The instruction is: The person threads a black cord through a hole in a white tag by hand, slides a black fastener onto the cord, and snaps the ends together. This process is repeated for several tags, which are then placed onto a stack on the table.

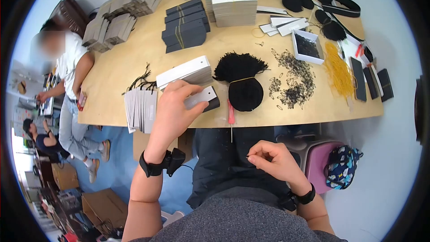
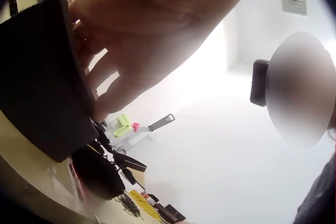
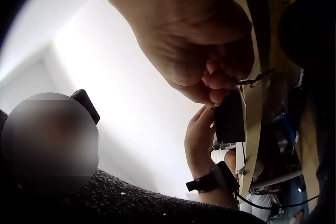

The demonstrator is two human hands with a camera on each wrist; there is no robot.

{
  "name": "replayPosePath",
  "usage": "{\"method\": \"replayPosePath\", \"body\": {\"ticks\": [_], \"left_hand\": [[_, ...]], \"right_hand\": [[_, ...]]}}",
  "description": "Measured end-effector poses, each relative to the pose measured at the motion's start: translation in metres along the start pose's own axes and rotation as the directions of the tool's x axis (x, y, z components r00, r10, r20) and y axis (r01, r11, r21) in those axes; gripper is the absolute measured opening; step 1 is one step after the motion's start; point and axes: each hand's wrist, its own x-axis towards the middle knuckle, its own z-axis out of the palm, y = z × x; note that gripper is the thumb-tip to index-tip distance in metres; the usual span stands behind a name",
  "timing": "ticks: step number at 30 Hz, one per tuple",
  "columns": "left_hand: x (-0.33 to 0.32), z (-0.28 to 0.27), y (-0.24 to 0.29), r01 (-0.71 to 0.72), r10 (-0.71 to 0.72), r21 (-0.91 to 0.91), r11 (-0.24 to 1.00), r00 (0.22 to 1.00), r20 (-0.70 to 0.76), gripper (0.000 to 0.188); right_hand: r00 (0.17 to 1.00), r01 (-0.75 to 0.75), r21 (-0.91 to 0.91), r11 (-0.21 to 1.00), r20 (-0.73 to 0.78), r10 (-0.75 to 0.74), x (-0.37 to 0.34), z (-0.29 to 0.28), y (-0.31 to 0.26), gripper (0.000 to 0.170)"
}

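My left hand (image 1: 177, 105) reaches over a short stack of hang tags (image 1: 210, 94), white on top and dark at the side. Its thumb and fingers pinch the top tag across its long edges. Above my lap, my right hand (image 1: 275, 159) has its fingers curled, pinching a small black wire pin (image 3: 257, 79) that juts from the fingertips in the right wrist view. Behind the left hand stands a taller white tag stack (image 1: 186, 72). To its left lie fanned tags (image 1: 141, 107) with black cords. Black tassel-like cord bundles (image 1: 244, 92) sit right of the short stack.
Loose black pins (image 1: 295, 80) are scattered on the table at right, near a white box (image 1: 309, 47) of dark pieces and yellow strands (image 1: 338, 71). A red-handled tool (image 1: 231, 114) overhangs the front edge. Dark tag bundles (image 1: 183, 27) stand behind. Another person sits at left.
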Motion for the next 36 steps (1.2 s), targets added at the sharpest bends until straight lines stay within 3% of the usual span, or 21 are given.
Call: {"method": "replayPosePath", "body": {"ticks": [3,8,12,19,22,25,29,31,36], "left_hand": [[0.002,-0.001,-0.005,0.024,-0.02,-0.101,0.995,0.999,0.042,0.03],[0.001,-0.009,-0.007,-0.074,0.073,-0.034,0.997,0.997,-0.026,0.03],[-0.001,-0.008,-0.009,-0.062,0.062,-0.069,0.996,0.998,-0.008,0.03],[-0.029,-0.009,0.018,-0.089,0.086,-0.007,0.996,0.98,-0.181,0.036],[-0.068,0.014,0.032,-0.12,0.104,-0.148,0.982,0.988,-0.111,0.04],[-0.099,0.059,0.029,-0.049,0.048,-0.3,0.953,0.999,-0.009,0.044],[-0.113,0.086,0.016,-0.059,0.028,-0.318,0.946,0.994,-0.103,0.046],[-0.117,0.09,0.011,-0.13,0.088,-0.257,0.958,0.982,-0.169,0.049],[-0.108,0.091,0.003,-0.202,0.161,-0.236,0.951,0.97,-0.183,0.05]], "right_hand": [[0.995,-0.062,0.054,0.997,-0.078,0.066,-0.006,0.007,0.0,0.009],[0.984,-0.066,0.106,0.992,-0.157,0.082,-0.011,0.021,0.005,0.008],[0.982,-0.044,0.102,0.994,-0.177,0.061,-0.013,0.027,0.004,0.008],[0.989,-0.032,0.042,0.999,-0.141,0.038,-0.026,0.016,-0.003,0.007],[0.987,-0.024,-0.001,1.0,-0.158,0.023,-0.034,0.003,-0.004,0.007],[0.983,-0.042,0.014,0.999,-0.176,0.044,-0.039,-0.005,0.005,0.008],[0.987,-0.024,0.006,1.0,-0.162,0.025,-0.038,-0.004,0.01,0.007],[0.989,-0.055,0.026,0.998,-0.136,0.058,-0.034,0.003,0.008,0.007],[0.996,0.008,-0.015,1.0,-0.089,-0.009,-0.013,0.019,0.003,0.009]]}}
